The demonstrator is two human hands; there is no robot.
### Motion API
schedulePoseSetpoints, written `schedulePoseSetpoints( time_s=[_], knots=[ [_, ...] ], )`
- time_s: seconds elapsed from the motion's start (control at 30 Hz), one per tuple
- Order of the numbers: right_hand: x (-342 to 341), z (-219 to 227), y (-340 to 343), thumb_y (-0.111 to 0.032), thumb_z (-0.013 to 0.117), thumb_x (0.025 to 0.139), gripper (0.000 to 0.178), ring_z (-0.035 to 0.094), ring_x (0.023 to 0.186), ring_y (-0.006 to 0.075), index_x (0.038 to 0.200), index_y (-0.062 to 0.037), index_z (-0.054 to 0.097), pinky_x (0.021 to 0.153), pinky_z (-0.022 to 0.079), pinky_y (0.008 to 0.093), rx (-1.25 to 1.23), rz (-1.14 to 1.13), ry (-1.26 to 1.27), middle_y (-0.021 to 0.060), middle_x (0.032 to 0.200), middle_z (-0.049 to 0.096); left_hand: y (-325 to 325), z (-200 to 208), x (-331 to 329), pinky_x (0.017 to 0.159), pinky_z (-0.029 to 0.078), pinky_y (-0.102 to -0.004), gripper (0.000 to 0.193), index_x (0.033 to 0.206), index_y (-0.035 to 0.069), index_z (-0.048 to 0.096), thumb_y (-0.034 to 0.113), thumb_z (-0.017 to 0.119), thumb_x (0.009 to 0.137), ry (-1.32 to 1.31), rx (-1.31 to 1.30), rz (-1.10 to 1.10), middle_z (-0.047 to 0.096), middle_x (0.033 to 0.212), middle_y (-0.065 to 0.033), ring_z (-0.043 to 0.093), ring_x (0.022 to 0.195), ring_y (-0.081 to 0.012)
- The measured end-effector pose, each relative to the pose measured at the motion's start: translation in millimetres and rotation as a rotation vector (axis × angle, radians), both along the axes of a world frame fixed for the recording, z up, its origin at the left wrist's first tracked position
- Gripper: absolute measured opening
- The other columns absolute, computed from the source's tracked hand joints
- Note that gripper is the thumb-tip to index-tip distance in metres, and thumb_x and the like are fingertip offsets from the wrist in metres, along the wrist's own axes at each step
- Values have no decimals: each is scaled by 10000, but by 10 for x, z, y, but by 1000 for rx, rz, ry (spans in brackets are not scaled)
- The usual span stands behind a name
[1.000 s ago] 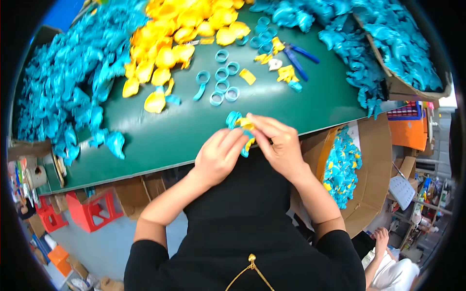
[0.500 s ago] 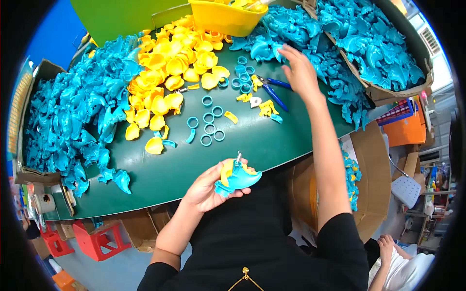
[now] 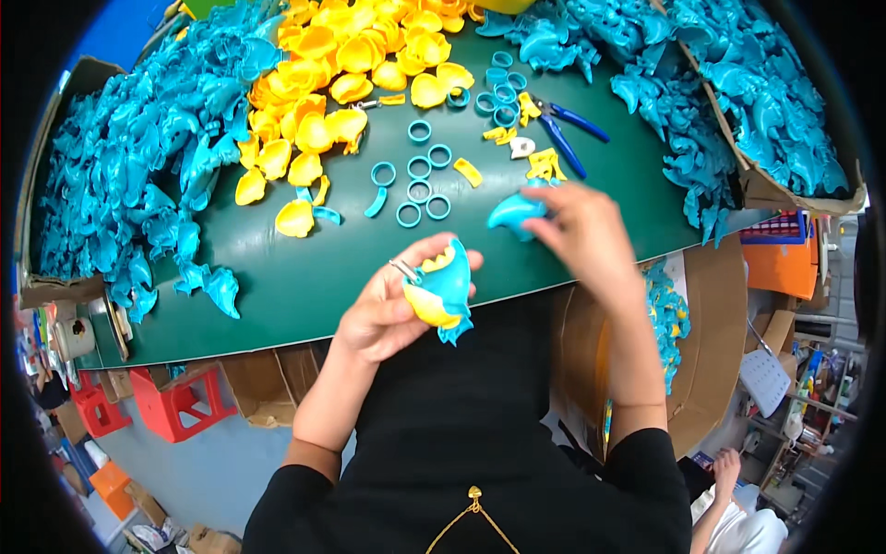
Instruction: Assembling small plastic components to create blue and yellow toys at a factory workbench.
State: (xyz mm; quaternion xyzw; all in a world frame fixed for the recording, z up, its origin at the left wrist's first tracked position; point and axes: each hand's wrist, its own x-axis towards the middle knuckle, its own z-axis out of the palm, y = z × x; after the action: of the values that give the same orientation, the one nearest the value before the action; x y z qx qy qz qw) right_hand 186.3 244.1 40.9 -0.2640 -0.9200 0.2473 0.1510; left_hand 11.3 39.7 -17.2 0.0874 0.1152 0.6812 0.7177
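In my left hand (image 3: 369,319), closed round it near the table's front edge, is a teal and yellow plastic shell (image 3: 441,288) with a small metal pin sticking out of one side. My right hand (image 3: 591,235), to the right of it, pinches a curved teal shell piece (image 3: 517,214) above the green table. Just beyond lie several teal rings (image 3: 419,167) and small yellow scraps (image 3: 545,165). Blue-handled pliers (image 3: 565,138) rest past my right hand. A heap of yellow shell pieces (image 3: 314,134) spreads over the far middle of the table.
Teal pieces (image 3: 129,175) form a large pile at the left. A cardboard box (image 3: 794,196) full of teal pieces stands at the far right, with more spilling beside it. Below the table's right edge sits another open carton (image 3: 706,346). Red stools (image 3: 171,411) stand at lower left.
My right hand has come back from the far teal pile with a teal piece in its fingers. My left hand has turned the shell over. The whole view has shifted slightly.
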Motion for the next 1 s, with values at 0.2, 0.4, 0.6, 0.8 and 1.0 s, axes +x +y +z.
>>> schedulePoseSetpoints(
  time_s=[0.2, 0.4, 0.6, 0.8, 1.0],
  knots=[
    [78, 26, -248, -250, 843, 716, 521, 545, 1113, 281, 1193, -89, 708, 914, 475, 395, 190, -4, -19, 73, 1080, 632, -72, 81, -36, 1040, 489, -414, 982, 1523, -15, 282, 151, 855, 743, 149, -80, 113, 491, 1448, -170, 596, 1223, -312],
    [207, -283, -254, -189, 864, 706, 625, 567, 1090, 233, 1275, -39, 653, 967, 452, 345, -179, 105, 206, 96, 1155, 607, -66, 140, 98, 1048, 491, -423, 969, 1505, -15, 338, 84, 866, 699, 400, -129, 227, 465, 1473, -174, 575, 1262, -314],
    [-104, -144, -983, -145, 851, 768, 565, 589, 982, 145, 1265, 20, 640, 904, 465, 277, -625, 17, 531, 53, 1054, 590, -112, 140, 186, 1068, 484, -401, 874, 1490, 36, 377, -105, 791, 733, 617, -24, 353, 416, 1519, -159, 506, 1326, -262],
    [-147, -223, -1041, -122, 853, 760, 532, 594, 940, 128, 1243, -10, 661, 844, 475, 260, -571, -13, 578, 37, 1004, 591, -88, 144, 142, 1077, 473, -403, 884, 1510, 40, 364, -93, 793, 749, 724, 11, 337, 390, 1542, -161, 482, 1344, -259],
    [-147, -233, -1000, -286, 884, 727, 707, 556, 928, 154, 1329, -28, 619, 879, 459, 292, -549, 62, 449, 43, 998, 574, -120, 240, 167, 1045, 498, -402, 898, 1538, 53, 334, -78, 787, 774, 618, -67, 333, 455, 1444, -127, 481, 1326, -255]
  ],
)
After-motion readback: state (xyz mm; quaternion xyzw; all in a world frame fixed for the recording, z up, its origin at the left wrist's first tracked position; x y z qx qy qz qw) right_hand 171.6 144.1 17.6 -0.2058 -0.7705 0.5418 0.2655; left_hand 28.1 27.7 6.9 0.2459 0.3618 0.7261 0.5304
